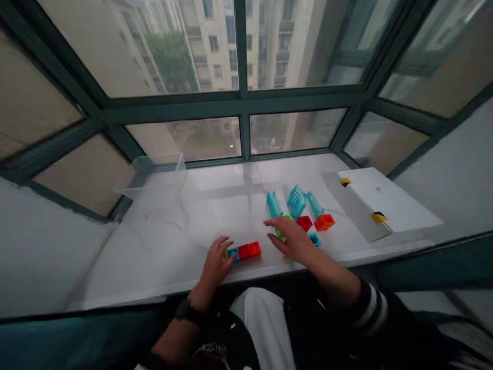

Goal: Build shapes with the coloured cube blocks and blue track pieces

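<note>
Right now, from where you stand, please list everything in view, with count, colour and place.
Joined toy blocks: 1 pair, red and blue, at left hand.
Green toy piece: 1, green, under right hand.
Small toy block: 1, blue, beside right hand.
Red toy blocks: 2, red and orange-red, beyond right hand.
Comb-like toy pieces: 3, teal, farther back.
Plastic box: 1, clear, left on sill.
Folded board: 1, white, yellow-black marks, right on sill.
Sill: 1, white marble pattern, under everything.
Window frame: 1, dark green, behind sill.
Left hand: 1, on joined blocks.
Right hand: 1, over green piece.
</note>
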A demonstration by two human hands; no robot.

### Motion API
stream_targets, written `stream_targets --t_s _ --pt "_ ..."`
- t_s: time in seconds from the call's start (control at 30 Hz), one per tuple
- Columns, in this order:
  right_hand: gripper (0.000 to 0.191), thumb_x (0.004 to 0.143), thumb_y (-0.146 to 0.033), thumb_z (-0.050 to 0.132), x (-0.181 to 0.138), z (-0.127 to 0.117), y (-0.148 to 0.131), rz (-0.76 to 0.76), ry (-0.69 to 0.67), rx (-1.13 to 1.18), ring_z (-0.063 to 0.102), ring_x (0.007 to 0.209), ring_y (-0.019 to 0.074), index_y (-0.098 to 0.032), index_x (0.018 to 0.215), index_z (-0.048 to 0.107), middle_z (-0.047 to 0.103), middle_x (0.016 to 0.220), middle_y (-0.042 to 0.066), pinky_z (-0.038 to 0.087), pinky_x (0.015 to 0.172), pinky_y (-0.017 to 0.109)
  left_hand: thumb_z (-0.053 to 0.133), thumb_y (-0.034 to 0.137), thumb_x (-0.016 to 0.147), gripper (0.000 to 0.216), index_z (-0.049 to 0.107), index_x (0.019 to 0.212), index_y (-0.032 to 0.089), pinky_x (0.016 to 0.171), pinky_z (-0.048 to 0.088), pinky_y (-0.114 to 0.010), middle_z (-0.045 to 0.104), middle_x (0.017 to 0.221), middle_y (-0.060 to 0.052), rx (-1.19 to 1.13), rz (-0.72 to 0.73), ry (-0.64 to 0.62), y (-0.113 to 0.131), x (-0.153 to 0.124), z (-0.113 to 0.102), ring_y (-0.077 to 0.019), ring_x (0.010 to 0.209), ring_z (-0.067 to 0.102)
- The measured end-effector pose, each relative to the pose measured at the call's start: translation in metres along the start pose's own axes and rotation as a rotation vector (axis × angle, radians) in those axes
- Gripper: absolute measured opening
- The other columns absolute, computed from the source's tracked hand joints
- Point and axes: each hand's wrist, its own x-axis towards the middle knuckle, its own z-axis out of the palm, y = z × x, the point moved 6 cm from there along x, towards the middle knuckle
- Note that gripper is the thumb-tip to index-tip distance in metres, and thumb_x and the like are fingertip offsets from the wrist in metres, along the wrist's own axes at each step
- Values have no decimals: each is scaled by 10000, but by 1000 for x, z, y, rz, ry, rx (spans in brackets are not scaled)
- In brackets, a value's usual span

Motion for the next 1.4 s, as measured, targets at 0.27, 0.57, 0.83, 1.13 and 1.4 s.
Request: stream_targets --t_s 0.27,0.57,0.83,1.13,1.4 --pt "639 918 -201 703 -23 136 19 272 -374 -120 530 1396 327 -123 1517 493 541 1506 215 431 1185 461 768 345 879 477 643 1332 267 1250 213 -689 690 1359 -102 148 -40 -153 28 14 36 -350 1352 567" --pt "422 925 -120 609 -35 157 54 348 -432 -131 633 1181 248 -166 1344 599 642 1309 139 476 1017 336 727 348 919 395 645 1291 245 1284 127 -633 741 1245 -82 123 -23 -211 32 10 30 -301 1191 662" --pt "366 924 -117 618 -38 157 52 365 -405 -139 633 1147 233 -191 1282 598 631 1291 118 470 991 325 700 359 932 383 637 1298 264 1287 117 -622 738 1233 -74 131 -15 -208 31 9 31 -295 1186 658" --pt "397 929 -159 662 -36 145 50 356 -212 -87 604 1214 266 -184 1312 563 608 1302 143 506 1051 390 718 390 916 410 660 1301 263 1288 128 -635 745 1245 -74 93 7 -218 24 6 28 -296 1193 665" --pt "473 947 -188 649 -19 108 19 176 91 101 565 1273 296 -241 1396 510 582 1330 140 502 1117 524 691 441 931 587 539 1463 242 1285 174 -665 660 1429 -121 -98 -4 -86 36 17 7 -318 1369 578"
